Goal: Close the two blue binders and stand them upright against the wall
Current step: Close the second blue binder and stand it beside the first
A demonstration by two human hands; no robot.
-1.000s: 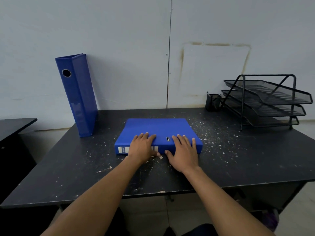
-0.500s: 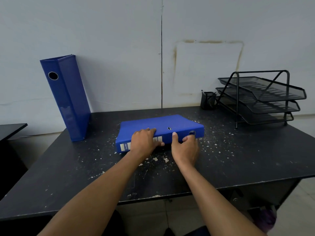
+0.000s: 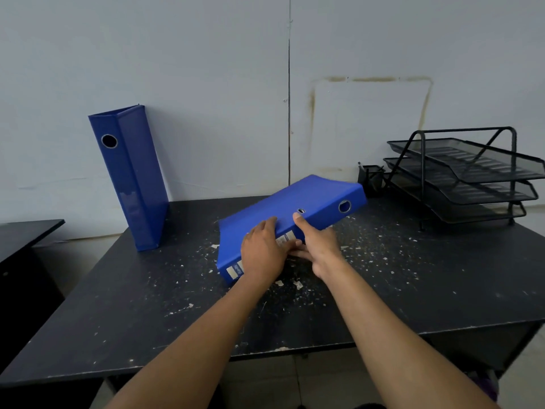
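Observation:
One closed blue binder (image 3: pixel 129 175) stands upright at the back left of the black table (image 3: pixel 147 305), leaning against the pale wall (image 3: pixel 206 84). A second closed blue binder (image 3: pixel 309 202) is tilted, its right end raised off the table and its left end low near the tabletop. My left hand (image 3: pixel 262 252) grips its spine near the white label. My right hand (image 3: pixel 317 243) holds the spine from below, thumb on top. The fingers under the binder are hidden.
A black three-tier mesh paper tray (image 3: pixel 466 175) stands at the back right, with a small black pen holder (image 3: pixel 371 180) beside it. White flecks cover the tabletop. Another dark desk (image 3: pixel 26 234) sits at the far left.
The flat binder has been gripped by both hands and its right end lifted off the table, tilting it. The upright binder has not moved.

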